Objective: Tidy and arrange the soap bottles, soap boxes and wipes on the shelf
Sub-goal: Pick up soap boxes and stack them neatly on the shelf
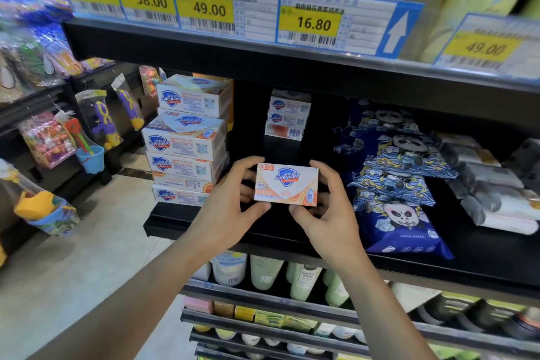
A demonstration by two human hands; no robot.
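Observation:
A white and orange Safeguard soap box is held face-up just above the front of the black shelf. My left hand grips its left end and my right hand grips its right end, fingers curled round the edges. A tall stack of Safeguard soap boxes stands at the shelf's left end. A smaller stack of soap boxes sits far back in the middle. Blue panda-print wipes packs lie overlapped to the right.
Grey and white wipes packs lie at the far right of the shelf. Price tags line the shelf above. Soap bottles stand on the shelf below. Toys hang on a rack to the left, beside the aisle floor.

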